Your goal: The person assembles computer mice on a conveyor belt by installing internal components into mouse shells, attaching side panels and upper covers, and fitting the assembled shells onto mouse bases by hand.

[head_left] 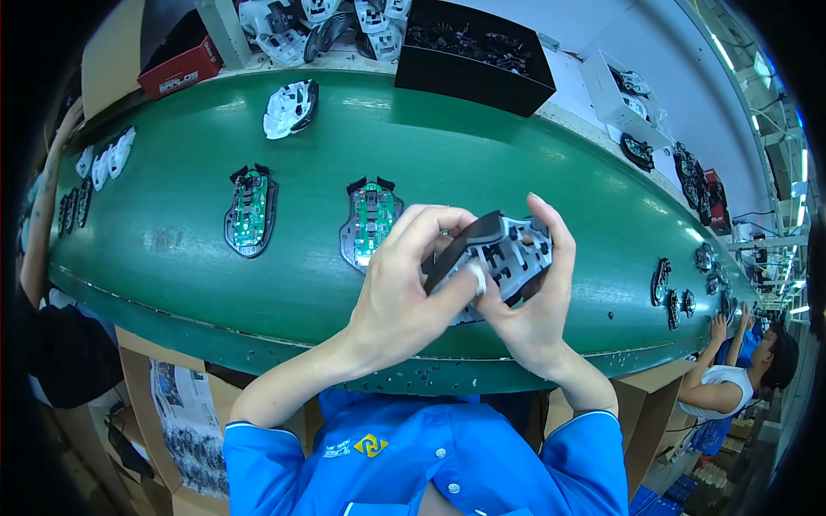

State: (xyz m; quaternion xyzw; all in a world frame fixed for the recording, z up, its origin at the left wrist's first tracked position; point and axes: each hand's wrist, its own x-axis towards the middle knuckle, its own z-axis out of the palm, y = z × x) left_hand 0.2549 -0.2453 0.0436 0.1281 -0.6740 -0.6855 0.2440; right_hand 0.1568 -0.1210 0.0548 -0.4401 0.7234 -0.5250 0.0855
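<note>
Between my hands, above the green belt, is a tilted computer mouse shell (508,258), black outside with a pale ribbed inside turned up. My left hand (397,279) grips its left side, thumb pressed to the near edge; something small and white shows at the thumb tip. Around the right side, my right hand (544,297) is closed on the same shell. Just beyond my left hand lies a mouse base (372,219) with a green circuit board, partly covered by that hand. A similar mouse base (250,211) sits farther left.
A white and black shell (291,109) rests on the far left of the belt (181,232). Behind it stand a black box of small dark parts (477,52) and a red box (181,69). Black mouse parts (661,282) lie at right, near a co-worker (731,378).
</note>
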